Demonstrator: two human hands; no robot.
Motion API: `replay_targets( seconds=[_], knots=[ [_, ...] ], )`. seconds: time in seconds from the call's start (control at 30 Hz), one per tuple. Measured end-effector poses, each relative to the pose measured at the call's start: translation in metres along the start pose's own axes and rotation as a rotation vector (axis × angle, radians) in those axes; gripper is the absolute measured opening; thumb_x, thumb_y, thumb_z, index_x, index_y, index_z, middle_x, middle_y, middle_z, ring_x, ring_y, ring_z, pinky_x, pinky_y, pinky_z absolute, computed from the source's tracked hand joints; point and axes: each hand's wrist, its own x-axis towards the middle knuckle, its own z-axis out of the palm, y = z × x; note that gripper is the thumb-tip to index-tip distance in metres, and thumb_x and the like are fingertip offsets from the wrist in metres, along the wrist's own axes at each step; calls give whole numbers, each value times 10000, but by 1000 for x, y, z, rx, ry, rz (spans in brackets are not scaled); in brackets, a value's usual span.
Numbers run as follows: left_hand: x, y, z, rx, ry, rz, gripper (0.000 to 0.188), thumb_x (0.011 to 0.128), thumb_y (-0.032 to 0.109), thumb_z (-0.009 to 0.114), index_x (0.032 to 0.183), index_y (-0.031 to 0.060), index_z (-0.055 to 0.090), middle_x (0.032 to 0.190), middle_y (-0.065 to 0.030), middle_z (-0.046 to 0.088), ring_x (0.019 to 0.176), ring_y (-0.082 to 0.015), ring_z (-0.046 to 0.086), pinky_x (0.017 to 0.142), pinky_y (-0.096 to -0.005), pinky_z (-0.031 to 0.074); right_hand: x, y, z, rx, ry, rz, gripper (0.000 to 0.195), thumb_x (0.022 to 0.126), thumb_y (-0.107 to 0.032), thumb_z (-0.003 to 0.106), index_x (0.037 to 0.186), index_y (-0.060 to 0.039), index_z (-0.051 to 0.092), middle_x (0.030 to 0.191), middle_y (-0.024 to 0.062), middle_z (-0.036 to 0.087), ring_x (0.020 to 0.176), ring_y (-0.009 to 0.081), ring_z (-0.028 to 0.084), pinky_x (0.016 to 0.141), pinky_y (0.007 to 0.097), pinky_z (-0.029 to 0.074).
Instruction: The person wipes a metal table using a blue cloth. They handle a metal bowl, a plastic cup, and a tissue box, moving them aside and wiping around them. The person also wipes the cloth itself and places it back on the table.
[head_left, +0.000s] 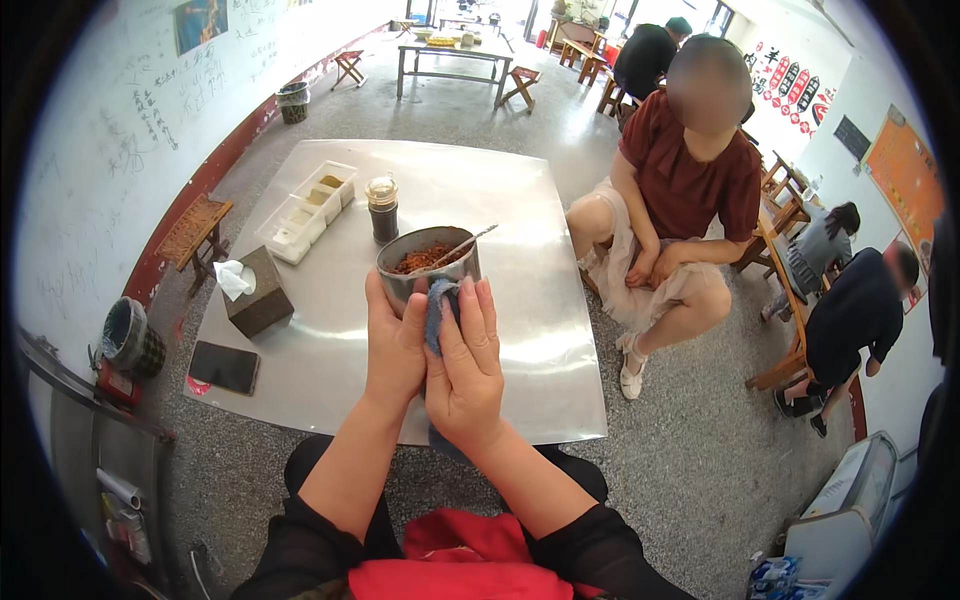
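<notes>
A round metal pot (396, 282) of reddish-brown chili-like paste (424, 259) is held up over the front half of the metal-topped table (330, 360). A spoon (466, 244) leans in it, its handle past the right rim. My left hand (399, 345) grips the pot's left side, thumb toward me. In my right hand (466, 367) is a folded blue-grey cloth (435, 315), pressed to the near side of the pot. Part of the cloth is hidden behind the fingers. Whether the pot's base touches the table cannot be seen.
Left on the table are a tissue box (261, 300), a black phone (223, 367) and a white compartment tray of seasonings (307, 214). A dark-filled jar (383, 211) stands behind the pot. A seated person (690, 195) is close to the table's right edge. A stool (193, 231) stands left.
</notes>
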Motion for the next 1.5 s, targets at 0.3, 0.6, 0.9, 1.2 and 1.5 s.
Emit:
replay_targets(
  seconds=[0.3,0.6,0.9,1.2,1.5],
  knots=[
    [5,10,-5,-120,-75,33,754,886,506,704,1355,9,384,1241,-69,545,1127,-129,512,997,-287,418,7,12,-8,213,192,295,262,928,72,562,1187,77,602,1162,162,554,1010,253,566,856,302,482],
    [4,15,-5,-64,-125,77,782,862,471,744,1371,5,378,1261,-79,545,1163,-147,519,1015,-297,420,14,1,-25,91,144,-29,354,855,147,547,1191,62,618,1150,176,553,956,238,562,821,289,475],
    [2,14,-4,-39,-127,40,792,848,486,753,1359,5,385,1237,-85,560,1127,-152,545,974,-292,455,16,-2,-26,40,152,-56,333,803,179,557,1116,100,643,1095,178,550,895,262,581,752,306,504],
    [3,12,-4,-68,-131,16,767,860,482,744,1352,8,395,1239,-90,560,1134,-148,543,975,-291,454,14,-1,-27,35,146,-71,361,785,186,536,1121,101,635,1099,191,553,884,252,575,737,290,490],
    [3,14,-7,-79,-149,-15,757,865,481,738,1357,10,407,1249,-82,560,1137,-147,539,999,-299,437,14,-3,-32,-47,117,-61,346,785,175,575,1112,101,661,1076,181,559,909,279,583,759,320,510]
  ],
)
